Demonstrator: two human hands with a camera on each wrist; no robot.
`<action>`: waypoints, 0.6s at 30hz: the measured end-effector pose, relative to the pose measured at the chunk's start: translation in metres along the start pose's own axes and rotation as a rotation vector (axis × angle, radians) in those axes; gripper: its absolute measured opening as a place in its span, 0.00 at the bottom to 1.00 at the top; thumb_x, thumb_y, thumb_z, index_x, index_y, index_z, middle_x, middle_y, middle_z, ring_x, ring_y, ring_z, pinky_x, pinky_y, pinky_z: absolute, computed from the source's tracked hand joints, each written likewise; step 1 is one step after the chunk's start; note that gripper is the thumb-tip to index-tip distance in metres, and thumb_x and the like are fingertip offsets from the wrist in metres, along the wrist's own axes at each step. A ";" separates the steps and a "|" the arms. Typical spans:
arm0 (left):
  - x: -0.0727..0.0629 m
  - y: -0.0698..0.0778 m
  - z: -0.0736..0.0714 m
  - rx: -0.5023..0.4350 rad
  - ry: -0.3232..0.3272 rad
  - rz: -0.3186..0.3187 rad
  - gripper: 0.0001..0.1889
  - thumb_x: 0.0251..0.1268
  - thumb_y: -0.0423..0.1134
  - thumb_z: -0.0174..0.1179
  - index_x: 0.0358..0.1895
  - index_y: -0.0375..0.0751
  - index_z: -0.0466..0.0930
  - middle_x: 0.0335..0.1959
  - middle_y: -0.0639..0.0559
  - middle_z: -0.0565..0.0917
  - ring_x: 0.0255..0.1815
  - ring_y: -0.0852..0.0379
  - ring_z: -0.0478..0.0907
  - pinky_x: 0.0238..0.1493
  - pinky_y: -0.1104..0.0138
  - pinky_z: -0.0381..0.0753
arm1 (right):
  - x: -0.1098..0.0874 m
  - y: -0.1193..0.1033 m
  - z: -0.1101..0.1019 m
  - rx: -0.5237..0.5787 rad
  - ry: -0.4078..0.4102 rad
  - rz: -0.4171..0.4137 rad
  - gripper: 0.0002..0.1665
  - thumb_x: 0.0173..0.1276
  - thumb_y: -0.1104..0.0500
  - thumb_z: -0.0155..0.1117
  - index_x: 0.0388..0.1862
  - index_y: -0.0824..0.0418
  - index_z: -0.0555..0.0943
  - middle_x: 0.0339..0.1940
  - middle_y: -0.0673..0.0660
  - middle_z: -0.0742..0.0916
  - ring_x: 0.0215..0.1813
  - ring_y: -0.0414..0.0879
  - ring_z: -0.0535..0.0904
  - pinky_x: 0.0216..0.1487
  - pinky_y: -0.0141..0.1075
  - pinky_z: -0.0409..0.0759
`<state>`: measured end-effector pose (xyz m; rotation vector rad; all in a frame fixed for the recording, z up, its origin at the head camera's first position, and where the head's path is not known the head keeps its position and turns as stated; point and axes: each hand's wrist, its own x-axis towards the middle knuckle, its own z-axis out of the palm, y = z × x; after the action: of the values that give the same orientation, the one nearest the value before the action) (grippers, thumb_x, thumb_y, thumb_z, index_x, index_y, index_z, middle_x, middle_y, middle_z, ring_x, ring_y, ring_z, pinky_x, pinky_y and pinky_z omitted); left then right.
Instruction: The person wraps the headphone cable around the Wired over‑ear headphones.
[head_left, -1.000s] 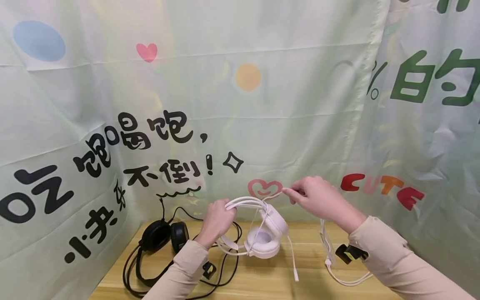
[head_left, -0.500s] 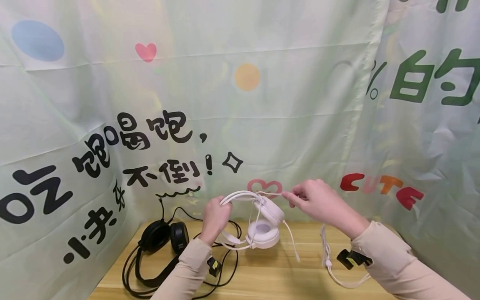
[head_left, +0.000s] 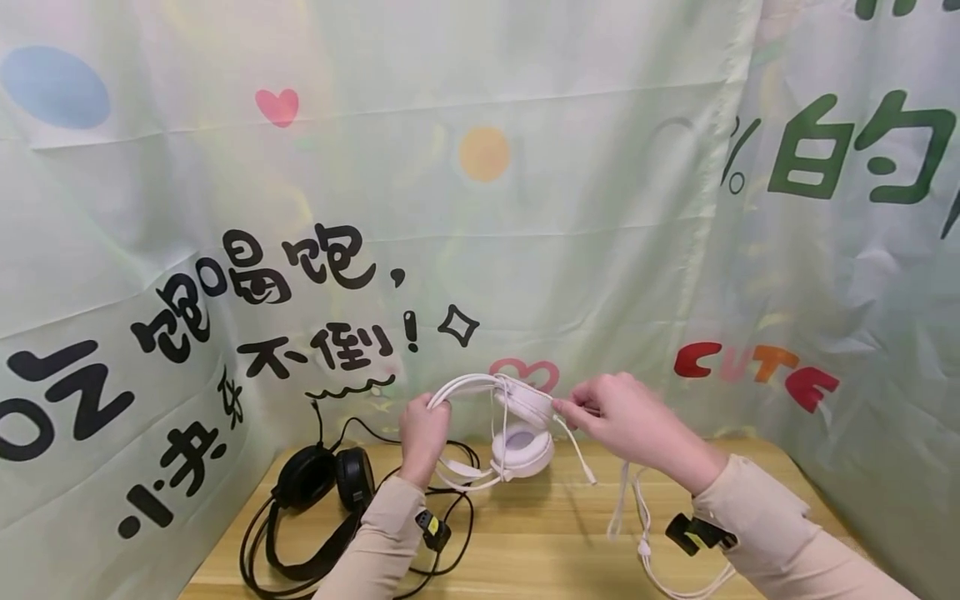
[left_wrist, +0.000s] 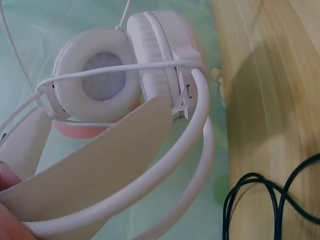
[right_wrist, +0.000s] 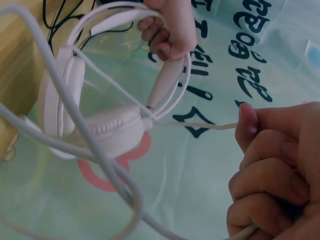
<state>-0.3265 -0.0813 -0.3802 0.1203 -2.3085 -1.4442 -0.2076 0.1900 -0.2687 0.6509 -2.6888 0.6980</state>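
A pair of white headphones (head_left: 523,454) hangs above the table, its headband gripped by my left hand (head_left: 424,435). In the left wrist view, a thin white cable (left_wrist: 125,68) crosses in front of the ear cups (left_wrist: 165,45) and loops round both sides of the frame. My right hand (head_left: 622,427), just right of the upper ear cup, pinches this cable between thumb and forefinger. The right wrist view shows a taut stretch of cable (right_wrist: 200,125) running from the headphones to those fingertips, the other fingers curled. More cable (head_left: 643,546) hangs below that hand.
Black headphones (head_left: 303,479) with a coiled black cable (head_left: 471,500) lie on the left of the wooden table (head_left: 555,542). Printed fabric walls (head_left: 420,183) enclose the back and sides. A short white lead (head_left: 577,454) dangles from the white headphones.
My right hand has lowered, bringing the pinched cable down along the upper ear cup. The white headphones and left hand have shifted slightly left in view.
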 end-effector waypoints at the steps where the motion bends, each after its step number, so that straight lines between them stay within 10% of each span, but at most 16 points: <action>1: 0.000 0.000 0.000 -0.004 0.007 -0.006 0.15 0.60 0.34 0.56 0.19 0.49 0.63 0.14 0.56 0.62 0.17 0.55 0.58 0.21 0.65 0.59 | 0.000 -0.002 0.002 0.006 -0.006 -0.004 0.21 0.80 0.49 0.64 0.23 0.48 0.84 0.12 0.41 0.70 0.18 0.35 0.62 0.23 0.30 0.62; 18: -0.001 -0.004 0.005 -0.130 0.014 -0.112 0.13 0.60 0.35 0.55 0.20 0.49 0.65 0.14 0.57 0.62 0.17 0.56 0.58 0.21 0.66 0.59 | -0.009 -0.020 0.036 0.029 -0.021 -0.101 0.21 0.82 0.50 0.62 0.24 0.46 0.83 0.14 0.39 0.72 0.17 0.31 0.62 0.23 0.29 0.63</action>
<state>-0.3286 -0.0785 -0.3858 0.2247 -2.2207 -1.6384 -0.1963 0.1589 -0.2951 0.7989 -2.6481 0.7085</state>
